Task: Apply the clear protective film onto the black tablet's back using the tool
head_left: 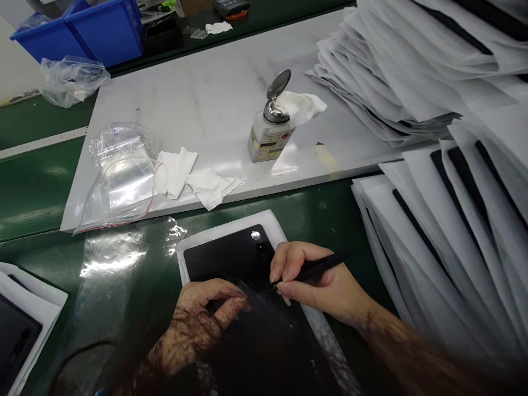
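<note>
Our left hand [204, 311] seems to pinch clear film [260, 303] over the black panel [223, 254], which lies on white wrapping [275, 225]; our right hand [330, 291] grips a slim dark tool [319, 268]; we judge this delicate film work, calling for a steady tip.

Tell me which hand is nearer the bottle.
Right: the right hand is below and slightly right of the bottle in the picture; the left hand is farther, below and left.

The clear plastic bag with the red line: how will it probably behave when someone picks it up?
The bag would probably sag and fold, because its plastic is thin and wrinkled. It looks light, being see-through, though any contents are unclear. It may feel slippery, given its glossy reflections.
</note>
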`<state>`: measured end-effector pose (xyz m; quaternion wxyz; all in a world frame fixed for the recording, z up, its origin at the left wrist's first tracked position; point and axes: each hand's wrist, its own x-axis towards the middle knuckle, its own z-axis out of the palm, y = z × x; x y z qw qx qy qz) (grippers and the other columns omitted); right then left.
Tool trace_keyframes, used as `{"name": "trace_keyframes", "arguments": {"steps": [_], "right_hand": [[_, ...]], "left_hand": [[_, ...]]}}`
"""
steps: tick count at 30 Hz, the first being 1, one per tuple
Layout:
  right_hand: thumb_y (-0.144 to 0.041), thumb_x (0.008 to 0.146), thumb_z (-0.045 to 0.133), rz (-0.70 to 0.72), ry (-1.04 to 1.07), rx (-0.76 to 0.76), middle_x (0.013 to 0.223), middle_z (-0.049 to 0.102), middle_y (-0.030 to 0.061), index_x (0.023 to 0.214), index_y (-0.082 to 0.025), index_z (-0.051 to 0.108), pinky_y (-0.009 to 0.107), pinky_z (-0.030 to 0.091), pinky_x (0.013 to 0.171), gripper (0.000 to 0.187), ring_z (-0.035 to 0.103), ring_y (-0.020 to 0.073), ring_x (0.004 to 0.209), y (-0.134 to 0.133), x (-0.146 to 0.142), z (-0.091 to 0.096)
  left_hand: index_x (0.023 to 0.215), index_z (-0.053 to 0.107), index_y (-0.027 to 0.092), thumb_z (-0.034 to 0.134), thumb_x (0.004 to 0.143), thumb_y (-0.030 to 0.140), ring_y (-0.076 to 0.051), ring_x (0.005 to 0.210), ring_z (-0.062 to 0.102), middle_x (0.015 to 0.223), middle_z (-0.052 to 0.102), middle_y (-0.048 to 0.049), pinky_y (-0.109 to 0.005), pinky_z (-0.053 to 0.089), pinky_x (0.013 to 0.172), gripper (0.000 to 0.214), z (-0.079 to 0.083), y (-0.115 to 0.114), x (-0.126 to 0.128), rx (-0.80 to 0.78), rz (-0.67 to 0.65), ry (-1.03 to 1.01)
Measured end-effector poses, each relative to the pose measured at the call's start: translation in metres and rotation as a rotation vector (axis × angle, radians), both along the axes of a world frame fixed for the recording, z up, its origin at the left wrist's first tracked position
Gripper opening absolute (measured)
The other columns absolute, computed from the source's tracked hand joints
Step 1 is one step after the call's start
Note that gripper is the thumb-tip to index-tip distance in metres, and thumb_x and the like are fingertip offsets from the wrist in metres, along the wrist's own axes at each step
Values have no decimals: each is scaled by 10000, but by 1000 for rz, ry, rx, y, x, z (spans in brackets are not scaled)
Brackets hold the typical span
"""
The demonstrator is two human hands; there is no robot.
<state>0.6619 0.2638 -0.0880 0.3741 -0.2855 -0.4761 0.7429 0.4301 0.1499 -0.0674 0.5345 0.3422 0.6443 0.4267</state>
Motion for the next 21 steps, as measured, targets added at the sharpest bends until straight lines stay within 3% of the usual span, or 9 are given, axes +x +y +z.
{"name": "trace_keyframes", "arguments": {"steps": [10,21], "right_hand": [[-290,861,1213,-33,16,-5,837,881,7,788,-270,878,239,662,487,343,772,142,551,-4,-2,-1],[-357,906,1201,-75,61,63,815,879,31,815,-317,918,277,628,423,300,803,202,579,-11,1,1]], "left_hand": [[847,1027,388,982,893,347,-256,822,977,826,994,28,-315,792,858,76,-1,-3,1,35,-8,14],[854,1024,360,939,925,300,-242,772,972,842,1001,34,-299,793,800,125,1,-1,4,53,7,11]]}}
